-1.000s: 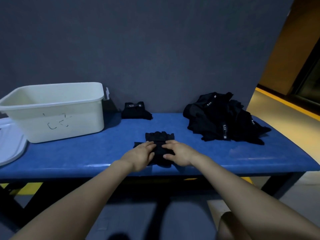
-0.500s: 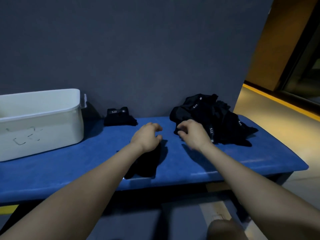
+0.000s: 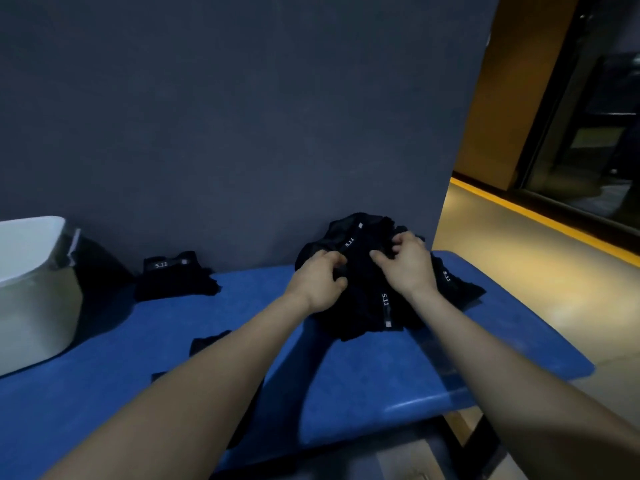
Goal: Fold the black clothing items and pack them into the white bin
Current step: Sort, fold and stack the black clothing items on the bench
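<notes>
A heap of black clothing items [image 3: 374, 299] with white "5.11" waistbands lies at the back right of the blue table [image 3: 363, 382]. My left hand [image 3: 320, 282] grips the fabric on the heap's left side. My right hand [image 3: 405, 261] pinches fabric near its top. One folded black item [image 3: 175, 275] sits against the wall. Another folded black item [image 3: 207, 342] lies near the table's front, mostly hidden under my left forearm. The white bin [image 3: 38, 289] stands at the far left, cut off by the frame edge.
A dark grey wall [image 3: 242, 133] rises directly behind the table. The table's right end and front edge drop to a tan floor [image 3: 536, 289] with a yellow stripe. A dark table leg [image 3: 481, 441] shows below the front right corner.
Both hands left the folded item at the table's front and moved right and back onto the heap, closing on its fabric. The view turned right, pushing the bin to the frame edge.
</notes>
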